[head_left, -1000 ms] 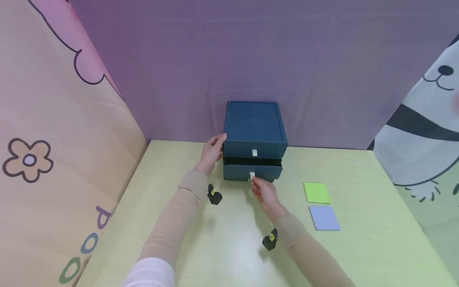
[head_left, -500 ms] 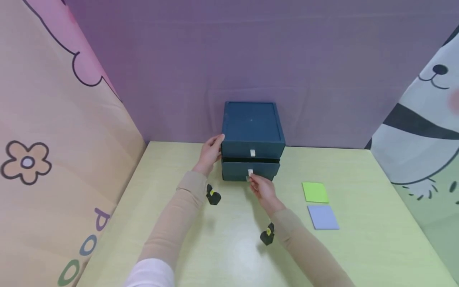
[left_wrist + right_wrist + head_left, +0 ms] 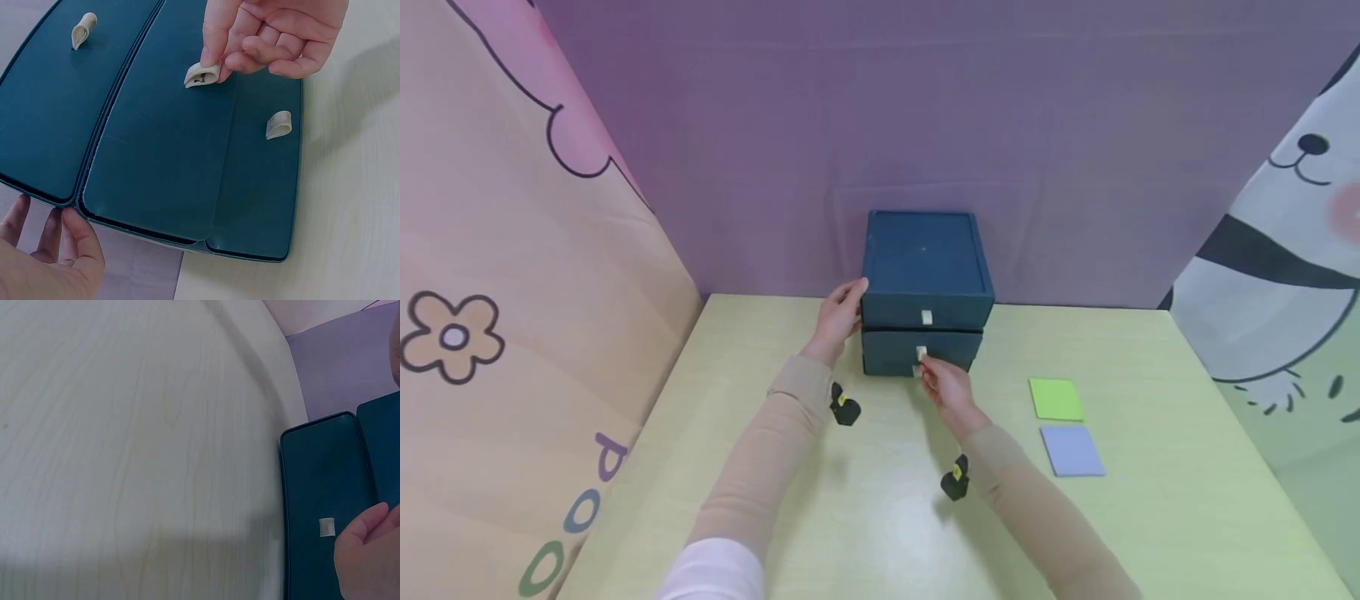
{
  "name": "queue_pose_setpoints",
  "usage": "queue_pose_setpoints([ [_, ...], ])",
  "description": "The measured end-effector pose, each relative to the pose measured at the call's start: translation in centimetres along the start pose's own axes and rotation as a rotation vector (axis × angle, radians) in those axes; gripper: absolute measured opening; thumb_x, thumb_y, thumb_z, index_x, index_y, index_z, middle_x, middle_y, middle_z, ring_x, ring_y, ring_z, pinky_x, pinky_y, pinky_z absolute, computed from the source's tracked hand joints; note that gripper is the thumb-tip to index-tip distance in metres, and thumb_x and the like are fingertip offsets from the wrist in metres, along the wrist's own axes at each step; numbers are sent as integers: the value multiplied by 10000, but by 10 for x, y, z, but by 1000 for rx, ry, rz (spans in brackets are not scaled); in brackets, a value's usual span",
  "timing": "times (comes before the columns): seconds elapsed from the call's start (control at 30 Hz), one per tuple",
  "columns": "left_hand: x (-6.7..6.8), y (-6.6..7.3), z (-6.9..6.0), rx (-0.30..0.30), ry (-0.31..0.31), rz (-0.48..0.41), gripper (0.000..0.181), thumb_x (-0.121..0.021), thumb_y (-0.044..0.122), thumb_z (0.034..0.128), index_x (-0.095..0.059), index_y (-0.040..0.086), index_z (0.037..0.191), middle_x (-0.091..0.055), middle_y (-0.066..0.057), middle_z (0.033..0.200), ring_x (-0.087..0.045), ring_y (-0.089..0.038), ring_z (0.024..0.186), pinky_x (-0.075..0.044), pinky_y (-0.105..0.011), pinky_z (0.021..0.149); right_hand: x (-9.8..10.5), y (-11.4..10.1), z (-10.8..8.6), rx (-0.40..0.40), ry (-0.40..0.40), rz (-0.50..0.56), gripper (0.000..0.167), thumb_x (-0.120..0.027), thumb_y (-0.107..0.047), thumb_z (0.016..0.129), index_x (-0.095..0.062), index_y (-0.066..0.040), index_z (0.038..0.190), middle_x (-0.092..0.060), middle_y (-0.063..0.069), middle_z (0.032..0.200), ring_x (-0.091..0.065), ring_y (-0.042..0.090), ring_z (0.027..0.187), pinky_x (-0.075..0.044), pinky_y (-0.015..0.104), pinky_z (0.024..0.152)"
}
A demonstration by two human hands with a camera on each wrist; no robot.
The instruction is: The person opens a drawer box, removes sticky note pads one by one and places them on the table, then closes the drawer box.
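A dark blue-teal drawer cabinet (image 3: 928, 250) stands at the back of the table. Its three drawer fronts, each with a pale pull tab, show in the left wrist view. My right hand (image 3: 951, 392) pinches the pull tab (image 3: 201, 76) of the middle drawer (image 3: 887, 354), which sits almost flush with the cabinet. My left hand (image 3: 837, 317) rests on the cabinet's left side, its fingertips touching the edge near the seam between the upper two drawers. In the right wrist view, the bottom drawer's tab (image 3: 327, 527) is just beside the right hand's fingers.
On the pale table (image 3: 1165, 400), a green square pad (image 3: 1056, 399) and a bluish-purple one (image 3: 1072, 451) lie right of the right hand. A purple cloth wall (image 3: 760, 167) rises right behind the cabinet. Black wrist devices (image 3: 846, 408) hang below both sleeves.
The middle drawer has slid back into the cabinet, pushed by my right hand on its tab. The dark gap above it has narrowed to a thin line. My left hand has stayed on the cabinet's side.
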State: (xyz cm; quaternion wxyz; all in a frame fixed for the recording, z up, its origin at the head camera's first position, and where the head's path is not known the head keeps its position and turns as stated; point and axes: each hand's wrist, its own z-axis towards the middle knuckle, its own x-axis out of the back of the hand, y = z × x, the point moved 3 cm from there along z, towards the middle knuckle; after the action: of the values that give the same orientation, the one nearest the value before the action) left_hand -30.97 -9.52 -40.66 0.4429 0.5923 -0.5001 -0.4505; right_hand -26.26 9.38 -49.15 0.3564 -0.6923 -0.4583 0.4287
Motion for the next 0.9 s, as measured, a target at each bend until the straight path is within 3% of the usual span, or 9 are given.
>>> queue_pose_setpoints([
  [0.27,-1,6,3,-16,5,0,487,-534,445,946,-515,193,1363,-471,-20,1389,-451,-186,1043,-427,-387,953,-6,-11,7,-1,8,-8,85,-613,-109,911,-651,-91,837,-612,-74,659,-533,14,576,-472,329,906],
  [0.37,-1,7,3,-9,8,6,478,-534,441,947,-521,196,1358,-482,-23,1375,-453,-177,1028,-435,-368,926,-6,-12,8,-6,8,5,118,-618,-106,908,-648,-110,794,-608,-79,638,-528,2,551,-487,297,875],
  [0.6,-1,3,1,3,16,7,470,-536,435,948,-529,191,1350,-493,-24,1363,-456,-176,1012,-436,-357,908,-7,-12,4,-13,26,44,189,-624,-78,896,-639,-128,715,-603,-75,599,-503,-5,494,-493,178,657],
  [0.9,0,1,0,9,15,5,483,-541,436,944,-523,191,1360,-485,-20,1384,-463,-184,1058,-434,-375,951,-8,-10,3,-32,59,19,128,-656,-112,879,-660,-91,753,-598,-72,605,-500,5,496,-496,202,673],
])
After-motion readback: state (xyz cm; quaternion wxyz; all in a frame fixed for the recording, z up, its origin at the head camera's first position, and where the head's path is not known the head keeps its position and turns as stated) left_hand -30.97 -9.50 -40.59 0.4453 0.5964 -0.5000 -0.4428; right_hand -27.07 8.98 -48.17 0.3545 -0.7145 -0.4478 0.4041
